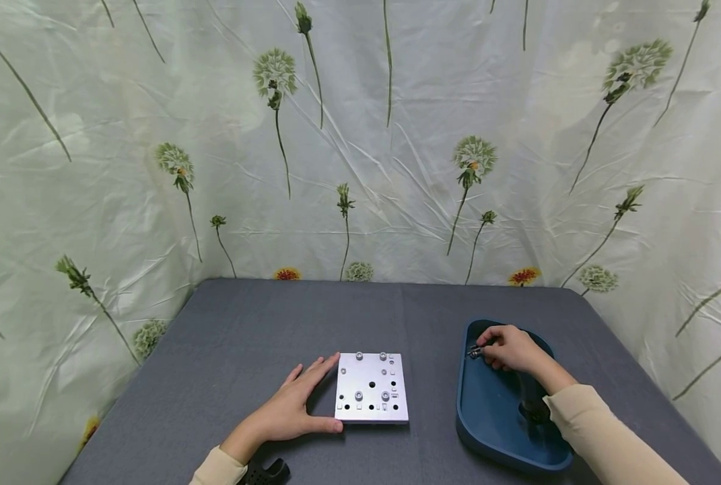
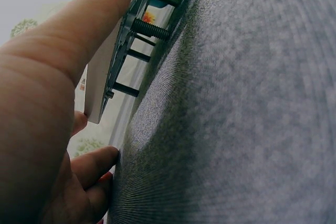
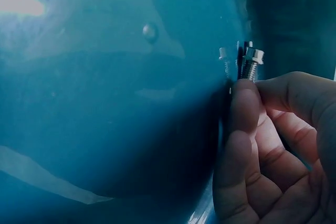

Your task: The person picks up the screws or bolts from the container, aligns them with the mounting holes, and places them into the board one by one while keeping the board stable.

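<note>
Head view from where I stand: a blue tray (image 1: 487, 421), rounded at its corners and raised at the rim, sits on the right side of a table (image 1: 263, 323) draped in dark grey cloth. Over the tray's far left part, the right hand (image 1: 508, 349) pinches a bolt (image 3: 255, 57) between thumb and fingertips. Just under that wrist a dark shape (image 1: 534, 409) shows against the blue; I can't make out what it is.

Up close, from the right wrist, the bolt is shiny and silvery, its faceted head pointing up and a threaded shank running down into the grip. Slim metal shows right beside it, and I can't tell how many pieces there are. The tray's smooth, glossy surface throws back a pale reflection.

Left of the tray, near the middle of the table, lies a nearly square silver plate (image 1: 363, 377), dotted with dark round holes and round socket-like screw heads. From low on the left, threaded shanks (image 2: 149, 29) poke out beneath it. The left hand (image 1: 290, 407) is spread, grasping nothing in a curled grip; its straight thumb and forefinger touch the plate's left-hand corners. Behind hangs creased, pale fabric (image 1: 227, 162) printed with dandelions.
</note>
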`<state>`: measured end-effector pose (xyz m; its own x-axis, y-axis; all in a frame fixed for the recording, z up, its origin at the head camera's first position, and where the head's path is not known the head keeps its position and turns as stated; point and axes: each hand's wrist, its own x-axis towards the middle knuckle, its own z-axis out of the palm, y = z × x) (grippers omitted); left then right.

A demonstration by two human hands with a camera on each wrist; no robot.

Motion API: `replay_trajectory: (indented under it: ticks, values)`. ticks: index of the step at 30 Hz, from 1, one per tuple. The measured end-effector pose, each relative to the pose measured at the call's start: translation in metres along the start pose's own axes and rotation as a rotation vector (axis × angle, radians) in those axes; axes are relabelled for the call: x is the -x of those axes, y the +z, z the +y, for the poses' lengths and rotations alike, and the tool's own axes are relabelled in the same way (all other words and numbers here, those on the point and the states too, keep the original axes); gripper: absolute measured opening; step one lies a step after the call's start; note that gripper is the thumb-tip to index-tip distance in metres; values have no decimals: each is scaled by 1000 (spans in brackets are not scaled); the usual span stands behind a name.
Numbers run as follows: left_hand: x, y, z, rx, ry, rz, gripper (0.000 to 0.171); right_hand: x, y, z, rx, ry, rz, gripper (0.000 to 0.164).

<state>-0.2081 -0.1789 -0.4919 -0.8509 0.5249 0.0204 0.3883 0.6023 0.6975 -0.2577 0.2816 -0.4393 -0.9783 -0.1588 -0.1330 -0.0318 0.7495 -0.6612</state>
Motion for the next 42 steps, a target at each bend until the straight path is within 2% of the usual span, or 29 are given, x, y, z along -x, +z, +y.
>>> replay_trajectory:
  ticks: [6, 16, 26, 42]
  values:
    - [0, 0, 0, 1, 9, 2, 115, 3, 0, 0, 29, -10, 4, 9]
    - [0, 0, -3, -14, 18, 8, 115, 4, 0, 1, 56, 27, -3, 5]
    - [1, 0, -2, -11, 17, 9, 115, 5, 1, 2, 80, 4, -8, 12]
    - [1, -1, 2, -7, -7, 5, 115, 8, -1, 0, 106, 23, 10, 12]
